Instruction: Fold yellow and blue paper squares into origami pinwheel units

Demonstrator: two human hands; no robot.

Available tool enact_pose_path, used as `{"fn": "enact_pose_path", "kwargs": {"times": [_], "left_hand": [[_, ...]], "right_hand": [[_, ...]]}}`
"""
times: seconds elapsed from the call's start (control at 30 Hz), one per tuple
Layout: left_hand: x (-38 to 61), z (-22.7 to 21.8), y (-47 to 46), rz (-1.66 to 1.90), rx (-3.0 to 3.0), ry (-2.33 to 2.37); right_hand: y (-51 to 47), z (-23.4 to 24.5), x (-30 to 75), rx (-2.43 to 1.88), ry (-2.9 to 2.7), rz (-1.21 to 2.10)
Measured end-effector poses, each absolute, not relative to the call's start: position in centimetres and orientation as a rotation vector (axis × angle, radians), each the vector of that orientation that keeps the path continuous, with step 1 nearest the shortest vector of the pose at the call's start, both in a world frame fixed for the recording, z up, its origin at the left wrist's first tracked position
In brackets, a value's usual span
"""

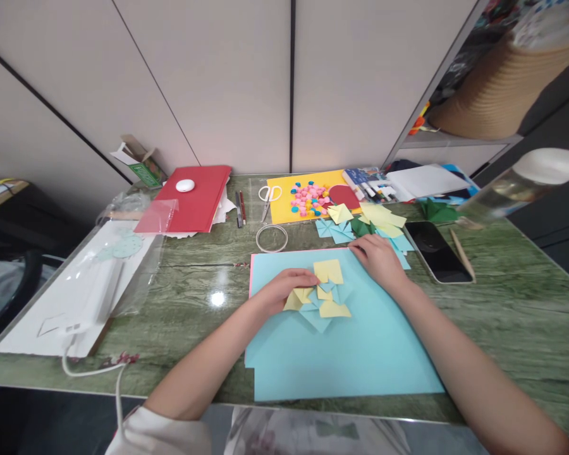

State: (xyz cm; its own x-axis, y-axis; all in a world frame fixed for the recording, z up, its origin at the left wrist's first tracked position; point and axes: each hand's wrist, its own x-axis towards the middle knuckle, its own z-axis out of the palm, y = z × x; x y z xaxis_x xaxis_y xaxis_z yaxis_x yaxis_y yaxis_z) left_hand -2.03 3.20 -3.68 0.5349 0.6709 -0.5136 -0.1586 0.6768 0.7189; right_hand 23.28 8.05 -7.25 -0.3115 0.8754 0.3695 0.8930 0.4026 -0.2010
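A large light-blue sheet (360,354) lies on the green marble table in front of me. On it sits a cluster of folded yellow and blue paper pieces (323,294). My left hand (284,287) rests on the sheet with its fingers curled onto the left edge of the cluster, pressing a yellow piece. My right hand (379,259) lies near the sheet's top right corner, fingers bent and resting on the paper beside the cluster. It holds nothing I can make out.
More folded yellow, blue and green pieces (370,221) lie behind the sheet. A phone (437,251) and a wooden stick (462,254) are at right. Yellow card with beads (308,197), scissors (268,196), tape ring (272,237), red folder (194,197), plastic bags (90,284).
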Motion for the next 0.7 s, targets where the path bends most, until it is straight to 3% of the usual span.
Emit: {"fn": "enact_pose_path", "kwargs": {"times": [0.3,0.6,0.7], "left_hand": [[-2.0,-3.5,3.2,0.536,0.657,0.881],[-2.0,-3.5,3.2,0.534,0.661,0.879],[-2.0,-3.3,3.1,0.532,0.680,0.894]], "right_hand": [[8.4,-6.4,26.6,-1.747,-1.804,-0.238],[8.5,-5.9,28.0,-1.860,-1.698,-0.273],[7.8,-4.7,26.4,-1.793,-1.681,-0.143]]}}
